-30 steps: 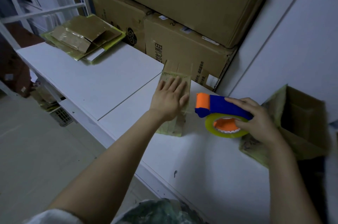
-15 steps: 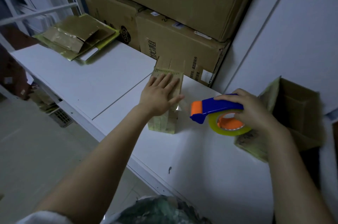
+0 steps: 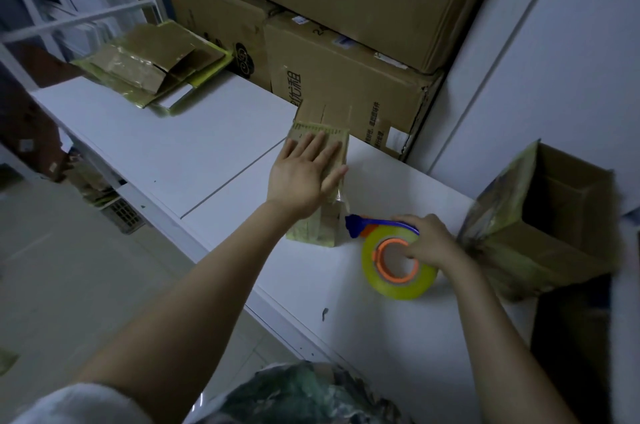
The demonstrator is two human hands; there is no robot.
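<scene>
Left hand (image 3: 304,177): you have it flat on the small flattened brown cardboard carton with yellowish tape bands (image 3: 313,233). Fingers are straight and spread, the palm presses down, and nothing is gripped.

The carton lies on the white laminate table (image 3: 207,153), just above the middle of the view, with its long axis running 12 to 6 o'clock. Its far flaps reach toward the large stacked brown shipping boxes (image 3: 346,77) at 12 o'clock; you cannot tell whether they touch. Its near end shows past your wrist at 6 o'clock of the hand.

Right hand (image 3: 429,243): you grasp the blue-and-orange handheld tape dispenser with a yellowish clear tape roll (image 3: 398,281), fingers curled over the blue handle. It sits at 4 o'clock of your left hand. The roll rests low on the table. The blue nose points to 9 o'clock, just beside the carton's near right corner; contact cannot be told.

Also in view:
- An open brown cardboard box with yellowish taped sides (image 3: 554,215) stands at 3 o'clock of your right hand, close beside it and blurred.
- A pile of flattened brown cartons (image 3: 152,67) lies at 10 o'clock on the table's far left corner, well apart from your hands.
</scene>
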